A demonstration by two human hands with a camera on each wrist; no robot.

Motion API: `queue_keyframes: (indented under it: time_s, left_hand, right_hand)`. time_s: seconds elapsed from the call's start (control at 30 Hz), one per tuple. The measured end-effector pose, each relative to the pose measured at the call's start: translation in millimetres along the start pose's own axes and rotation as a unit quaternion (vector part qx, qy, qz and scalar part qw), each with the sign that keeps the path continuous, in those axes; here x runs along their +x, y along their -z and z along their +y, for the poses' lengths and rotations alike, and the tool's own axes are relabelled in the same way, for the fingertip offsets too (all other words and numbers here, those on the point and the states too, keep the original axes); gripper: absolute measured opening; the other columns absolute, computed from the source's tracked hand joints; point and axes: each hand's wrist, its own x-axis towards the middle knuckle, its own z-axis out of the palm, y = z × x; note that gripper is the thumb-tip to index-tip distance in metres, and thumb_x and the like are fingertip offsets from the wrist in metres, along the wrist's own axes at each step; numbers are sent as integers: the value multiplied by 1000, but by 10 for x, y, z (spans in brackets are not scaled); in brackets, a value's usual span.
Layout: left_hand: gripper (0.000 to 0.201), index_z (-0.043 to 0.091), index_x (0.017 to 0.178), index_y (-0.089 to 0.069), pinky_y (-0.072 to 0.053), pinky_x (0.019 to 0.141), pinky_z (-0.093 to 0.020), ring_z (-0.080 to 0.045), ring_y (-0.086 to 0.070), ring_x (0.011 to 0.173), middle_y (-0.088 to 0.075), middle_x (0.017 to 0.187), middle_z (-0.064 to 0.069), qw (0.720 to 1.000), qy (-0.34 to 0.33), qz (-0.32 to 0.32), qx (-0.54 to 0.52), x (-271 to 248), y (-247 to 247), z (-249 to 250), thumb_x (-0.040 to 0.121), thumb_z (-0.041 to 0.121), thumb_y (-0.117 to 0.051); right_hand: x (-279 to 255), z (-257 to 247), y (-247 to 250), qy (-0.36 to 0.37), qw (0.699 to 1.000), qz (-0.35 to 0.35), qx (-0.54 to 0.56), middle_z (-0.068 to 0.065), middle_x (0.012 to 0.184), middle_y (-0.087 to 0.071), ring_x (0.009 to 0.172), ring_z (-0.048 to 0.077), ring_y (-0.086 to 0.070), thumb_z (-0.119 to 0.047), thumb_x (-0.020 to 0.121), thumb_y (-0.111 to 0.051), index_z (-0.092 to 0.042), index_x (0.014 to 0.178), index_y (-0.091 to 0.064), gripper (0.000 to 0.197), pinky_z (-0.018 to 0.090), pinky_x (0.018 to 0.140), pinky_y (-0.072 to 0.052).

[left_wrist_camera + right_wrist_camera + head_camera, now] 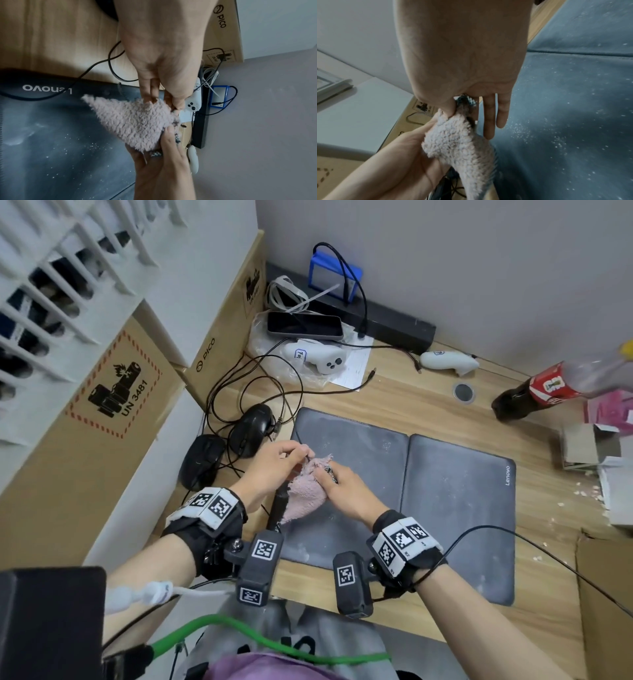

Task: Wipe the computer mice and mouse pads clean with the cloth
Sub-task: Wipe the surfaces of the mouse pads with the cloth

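Both hands meet over the left pad (349, 484), one of two grey mouse pads lying side by side on a wooden desk (428, 405). The left hand (274, 467) pinches the upper edge of a pink fleecy cloth (305, 494) between thumb and fingertips. The right hand (346, 487) pinches the cloth's far corner with thumb and forefinger, its other fingers (501, 115) straight and held close together. The cloth hangs between the two hands, just above the pad's left edge, its lower end drooping toward the desk's near edge.

White dust and specks dot the left pad, shown clearly in the wrist views. The right pad (462, 508), marked Lenovo, abuts it. Two black wired mice sit off the pads to the left: one mouse (251, 429) near the pad's far corner, the other mouse (202, 460) nearer the cardboard box (113, 412). Their cables tangle behind them. Farther back lie a phone (305, 325), two white controllers and a cola bottle (534, 395).
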Motion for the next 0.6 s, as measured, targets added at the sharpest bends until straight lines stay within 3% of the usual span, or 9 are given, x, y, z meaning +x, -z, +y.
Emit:
queue_keyframes:
  time_s: [0.07, 0.13, 0.23, 0.33, 0.4, 0.5, 0.6]
  left_hand:
    - [26, 6, 96, -71, -50, 64, -19, -5, -61, 73, -67, 84, 2, 1000, 2, 5, -6, -3, 20, 10, 102, 22, -52]
    - [27, 4, 97, -68, -53, 65, -20, -10, -63, 75, -66, 85, 0, 1000, 6, 9, -28, -4, 39, 29, 103, 21, -49]
    - [24, 4, 98, -65, -56, 67, -19, -14, -65, 73, -66, 87, -5, 997, 15, 13, -69, -17, 43, 88, 104, 21, -48]
    - [22, 8, 96, -64, -57, 68, -21, -20, -71, 77, -67, 88, -4, 996, 20, 11, -85, -19, -11, 149, 104, 22, -49]
    - [21, 9, 95, -65, -58, 70, -24, -24, -73, 80, -68, 88, -3, 995, 23, 8, -102, -11, -70, 185, 103, 22, -51]
    - [19, 9, 93, -66, -58, 69, -25, -16, -71, 70, -67, 87, -3, 993, 24, 19, -118, -2, -164, 236, 102, 20, -53]
    - [18, 8, 93, -66, -57, 66, -22, -7, -67, 65, -65, 88, -6, 990, 18, 38, -136, 4, -265, 270, 101, 17, -54]
  right_hand:
    - [-10, 84, 11, -22, 998, 23, 59, 12, 112, -66, 106, 30, -60, -48, 92, -41, -12, 112, -60, 45, 47, 97, -46]
    - [2, 190, 51, -59, 990, 45, 124, 16, 107, -68, 101, 34, -63, -45, 92, -42, -9, 103, -59, 42, 50, 93, -49]
    - [-33, 252, 183, -80, 970, 64, 218, 13, 104, -65, 92, 26, -62, -24, 103, -39, -15, 105, -57, 21, 35, 79, -53]
    - [-112, 242, 285, -64, 956, 55, 280, 3, 93, -66, 76, 10, -63, -19, 104, -37, -14, 110, -58, 23, 21, 70, -52]
    - [-160, 202, 305, -43, 956, 37, 286, 6, 99, -68, 80, 11, -64, -17, 103, -37, -6, 117, -60, 29, 20, 74, -53]
    - [-203, 164, 279, -1, 967, 7, 256, 15, 116, -67, 105, 25, -65, -19, 103, -40, -2, 120, -62, 32, 32, 98, -48]
    - [-228, 152, 299, 16, 968, -5, 252, 14, 117, -67, 104, 22, -63, -22, 102, -43, -6, 119, -62, 30, 39, 99, -46]
